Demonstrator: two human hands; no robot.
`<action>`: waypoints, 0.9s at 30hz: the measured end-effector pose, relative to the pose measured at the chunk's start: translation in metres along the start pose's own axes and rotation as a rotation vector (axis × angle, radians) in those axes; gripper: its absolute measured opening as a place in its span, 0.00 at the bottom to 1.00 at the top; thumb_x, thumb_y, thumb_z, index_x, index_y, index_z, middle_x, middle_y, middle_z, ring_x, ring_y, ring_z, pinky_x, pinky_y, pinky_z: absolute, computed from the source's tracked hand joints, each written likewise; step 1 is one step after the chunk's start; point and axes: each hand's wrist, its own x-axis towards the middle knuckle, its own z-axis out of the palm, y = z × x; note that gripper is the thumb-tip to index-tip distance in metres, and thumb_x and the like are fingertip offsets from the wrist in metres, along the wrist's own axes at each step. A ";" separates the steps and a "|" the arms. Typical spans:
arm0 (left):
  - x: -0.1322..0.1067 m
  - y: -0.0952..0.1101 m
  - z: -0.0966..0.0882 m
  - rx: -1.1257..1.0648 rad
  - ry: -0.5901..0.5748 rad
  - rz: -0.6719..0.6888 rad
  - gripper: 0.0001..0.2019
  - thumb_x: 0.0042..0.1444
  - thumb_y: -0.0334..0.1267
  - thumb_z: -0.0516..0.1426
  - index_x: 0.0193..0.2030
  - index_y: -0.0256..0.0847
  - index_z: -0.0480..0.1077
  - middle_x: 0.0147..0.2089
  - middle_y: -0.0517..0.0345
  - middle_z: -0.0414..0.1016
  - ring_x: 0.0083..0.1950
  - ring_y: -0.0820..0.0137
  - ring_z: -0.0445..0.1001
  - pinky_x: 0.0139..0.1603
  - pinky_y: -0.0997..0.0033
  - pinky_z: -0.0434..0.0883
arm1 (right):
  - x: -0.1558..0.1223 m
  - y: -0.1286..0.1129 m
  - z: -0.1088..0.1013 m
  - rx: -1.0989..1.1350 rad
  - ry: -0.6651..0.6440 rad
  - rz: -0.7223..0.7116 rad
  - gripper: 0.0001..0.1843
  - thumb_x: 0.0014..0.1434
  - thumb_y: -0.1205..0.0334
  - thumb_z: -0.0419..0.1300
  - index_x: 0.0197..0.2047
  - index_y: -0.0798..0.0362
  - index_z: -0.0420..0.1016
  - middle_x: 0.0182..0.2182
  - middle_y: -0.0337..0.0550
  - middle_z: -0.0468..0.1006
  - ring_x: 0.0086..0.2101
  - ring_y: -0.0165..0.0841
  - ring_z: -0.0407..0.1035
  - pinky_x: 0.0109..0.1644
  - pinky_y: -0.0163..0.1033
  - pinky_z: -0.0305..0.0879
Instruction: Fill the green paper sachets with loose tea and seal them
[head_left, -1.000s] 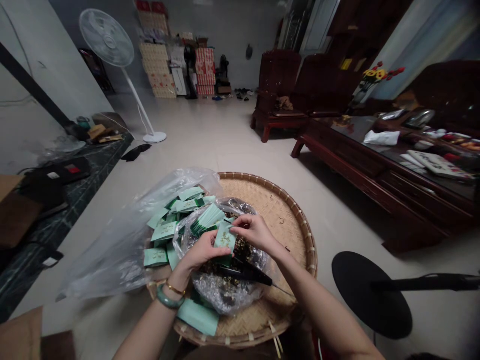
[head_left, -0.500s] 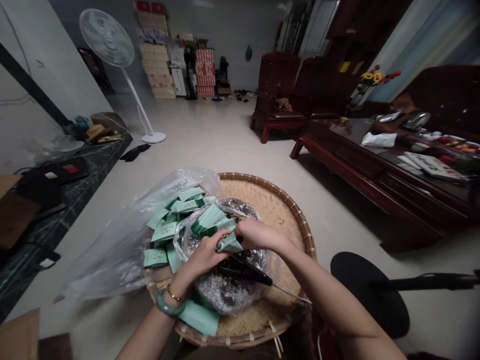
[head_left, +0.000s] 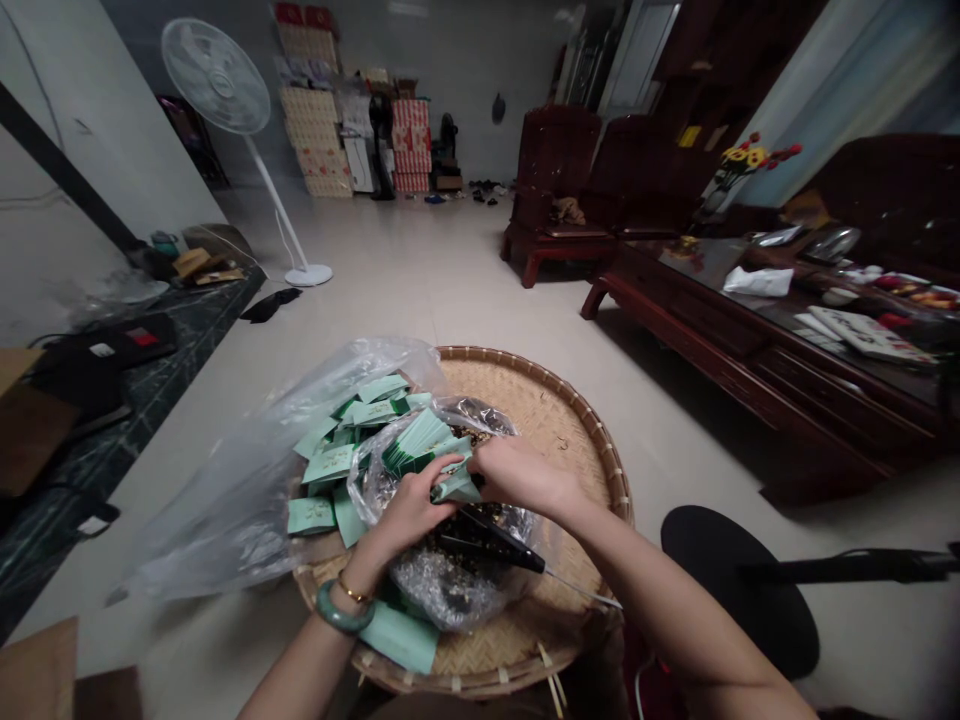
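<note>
My left hand (head_left: 409, 510) and my right hand (head_left: 517, 475) are both closed on one small green packet (head_left: 454, 487), held tilted over a clear plastic bag of dark dried bits (head_left: 450, 585). A stack of green packets (head_left: 416, 440) rests at the bag's far edge, and several more green packets (head_left: 330, 465) lie to the left on a large clear plastic sheet (head_left: 247, 480). A black tool with a thin metal tip (head_left: 495, 545) lies on the bag under my right wrist. Everything sits on a round woven bamboo tray (head_left: 577, 420).
A dark wooden coffee table (head_left: 750, 340) with papers and dishes stands at the right, wooden chairs (head_left: 555, 180) behind it. A black round stand base (head_left: 735, 590) is at lower right. A standing fan (head_left: 225, 90) and a dark low bench (head_left: 112, 400) are on the left. Stacked boxes (head_left: 352, 130) line the far wall.
The packet was upright a second ago; both hands have since drawn together, lowered it and tipped it toward the bag. My right hand has closed over its end.
</note>
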 end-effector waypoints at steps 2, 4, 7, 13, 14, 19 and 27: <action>-0.001 0.001 0.001 0.015 -0.010 0.006 0.27 0.47 0.28 0.58 0.57 0.39 0.65 0.30 0.63 0.76 0.30 0.71 0.73 0.33 0.76 0.66 | 0.000 0.000 0.004 -0.056 -0.025 0.009 0.08 0.51 0.69 0.61 0.34 0.54 0.81 0.27 0.47 0.80 0.27 0.34 0.71 0.27 0.34 0.50; -0.001 0.002 0.002 0.021 -0.019 0.018 0.27 0.47 0.28 0.58 0.57 0.39 0.65 0.31 0.63 0.76 0.30 0.70 0.72 0.32 0.76 0.66 | 0.001 0.000 0.006 -0.040 -0.016 0.006 0.08 0.51 0.69 0.61 0.33 0.54 0.81 0.26 0.47 0.80 0.26 0.34 0.70 0.27 0.34 0.50; -0.001 0.003 0.004 0.028 -0.007 0.036 0.28 0.47 0.29 0.59 0.58 0.39 0.64 0.31 0.62 0.76 0.30 0.70 0.72 0.31 0.75 0.66 | 0.000 -0.001 0.002 0.074 0.046 -0.008 0.06 0.52 0.66 0.62 0.33 0.52 0.81 0.26 0.44 0.79 0.26 0.31 0.68 0.27 0.33 0.49; 0.002 0.002 0.007 0.070 0.043 0.017 0.24 0.48 0.32 0.60 0.54 0.39 0.67 0.32 0.61 0.77 0.31 0.68 0.74 0.32 0.74 0.68 | -0.004 0.002 -0.010 0.231 0.131 -0.022 0.06 0.51 0.67 0.61 0.32 0.51 0.81 0.31 0.42 0.78 0.30 0.30 0.68 0.30 0.32 0.53; 0.003 0.001 0.007 0.077 0.047 0.013 0.23 0.48 0.32 0.60 0.54 0.40 0.67 0.33 0.60 0.78 0.32 0.67 0.75 0.34 0.73 0.69 | -0.005 0.003 -0.012 0.261 0.154 -0.025 0.07 0.52 0.67 0.61 0.32 0.51 0.80 0.31 0.41 0.78 0.30 0.30 0.68 0.31 0.33 0.54; 0.001 -0.005 0.005 0.063 0.079 0.019 0.24 0.50 0.34 0.60 0.56 0.40 0.65 0.49 0.51 0.78 0.45 0.61 0.78 0.45 0.66 0.71 | -0.011 0.012 -0.017 0.567 0.217 -0.044 0.07 0.53 0.69 0.58 0.32 0.54 0.78 0.27 0.39 0.77 0.29 0.28 0.68 0.33 0.32 0.60; -0.010 -0.007 -0.009 0.158 0.124 0.220 0.25 0.53 0.34 0.59 0.59 0.42 0.63 0.50 0.50 0.78 0.52 0.60 0.76 0.53 0.62 0.69 | -0.023 0.028 0.012 0.533 0.252 0.064 0.14 0.54 0.68 0.59 0.44 0.53 0.76 0.38 0.43 0.78 0.35 0.31 0.70 0.40 0.36 0.64</action>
